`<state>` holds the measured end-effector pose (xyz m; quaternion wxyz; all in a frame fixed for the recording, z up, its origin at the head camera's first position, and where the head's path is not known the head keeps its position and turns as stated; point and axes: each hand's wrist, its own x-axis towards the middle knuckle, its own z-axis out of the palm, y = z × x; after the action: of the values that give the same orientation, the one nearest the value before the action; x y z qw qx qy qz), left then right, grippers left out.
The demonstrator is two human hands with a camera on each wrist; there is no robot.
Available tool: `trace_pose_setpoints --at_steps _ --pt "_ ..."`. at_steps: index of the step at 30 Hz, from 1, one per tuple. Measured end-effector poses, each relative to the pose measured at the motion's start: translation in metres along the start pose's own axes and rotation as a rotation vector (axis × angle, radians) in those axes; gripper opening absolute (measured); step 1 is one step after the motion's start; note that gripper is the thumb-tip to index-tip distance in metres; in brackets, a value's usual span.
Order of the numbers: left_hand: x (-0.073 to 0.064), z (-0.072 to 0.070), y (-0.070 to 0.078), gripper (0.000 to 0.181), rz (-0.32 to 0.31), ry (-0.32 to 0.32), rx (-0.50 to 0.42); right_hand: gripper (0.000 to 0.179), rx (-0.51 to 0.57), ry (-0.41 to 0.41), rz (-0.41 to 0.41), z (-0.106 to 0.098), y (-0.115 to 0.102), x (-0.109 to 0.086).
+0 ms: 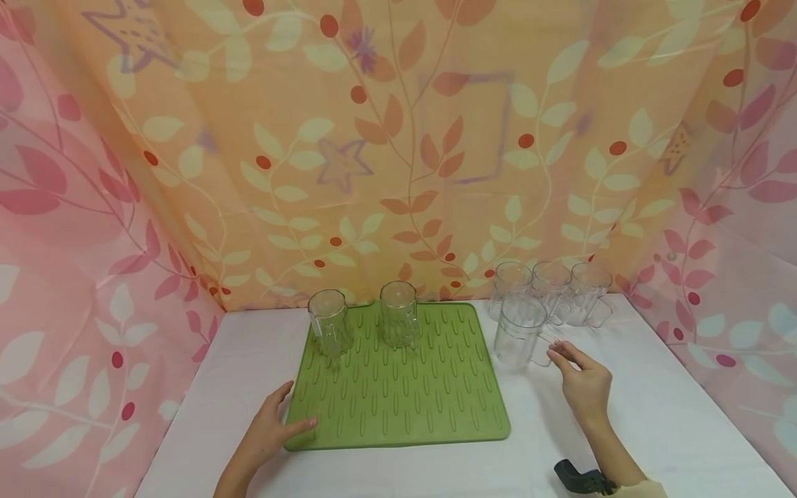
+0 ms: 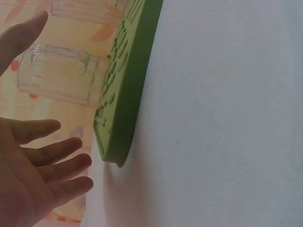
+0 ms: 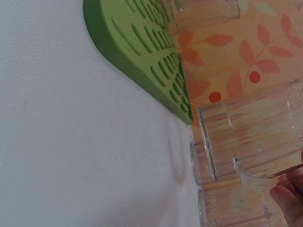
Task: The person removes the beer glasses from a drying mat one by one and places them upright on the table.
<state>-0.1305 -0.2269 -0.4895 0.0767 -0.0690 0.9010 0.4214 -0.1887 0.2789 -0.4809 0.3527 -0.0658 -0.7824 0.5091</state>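
My right hand (image 1: pixel 584 382) pinches the handle of a clear glass mug (image 1: pixel 517 335) to the right of the green ridged mat (image 1: pixel 405 394). In the right wrist view this mug (image 3: pixel 255 135) appears slightly off the white table, with fingertips (image 3: pixel 286 198) at its handle. My left hand (image 1: pixel 268 425) is at the mat's front left corner, fingers spread and holding nothing; the left wrist view shows its fingers (image 2: pixel 57 151) apart from the mat's edge. Two more clear mugs stand on the mat's back part, one at the left (image 1: pixel 331 325) and one nearer the middle (image 1: pixel 399 317).
Behind the held mug, three clear mugs stand close together at the back right: a left one (image 1: pixel 512 277), a middle one (image 1: pixel 551 280) and a right one (image 1: pixel 588 294). Patterned cloth (image 1: pixel 411 138) rises at the back and both sides of the white tabletop (image 1: pixel 212 387).
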Motion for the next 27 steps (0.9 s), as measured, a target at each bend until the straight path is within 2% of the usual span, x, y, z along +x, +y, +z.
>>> trace_pose_setpoints --at_steps 3,12,27 --pt "0.001 0.001 -0.002 0.103 -0.002 -0.006 0.04 0.022 -0.021 0.015 0.002 -0.002 0.003 0.0" --pt "0.0 0.002 -0.007 0.103 0.017 -0.013 0.082 0.022 -0.053 0.03 0.03 -0.007 0.013 0.001" --pt "-0.003 0.005 -0.013 0.109 0.08 -0.074 0.101 0.02 -0.074 0.054 0.065 -0.008 0.025 -0.001"
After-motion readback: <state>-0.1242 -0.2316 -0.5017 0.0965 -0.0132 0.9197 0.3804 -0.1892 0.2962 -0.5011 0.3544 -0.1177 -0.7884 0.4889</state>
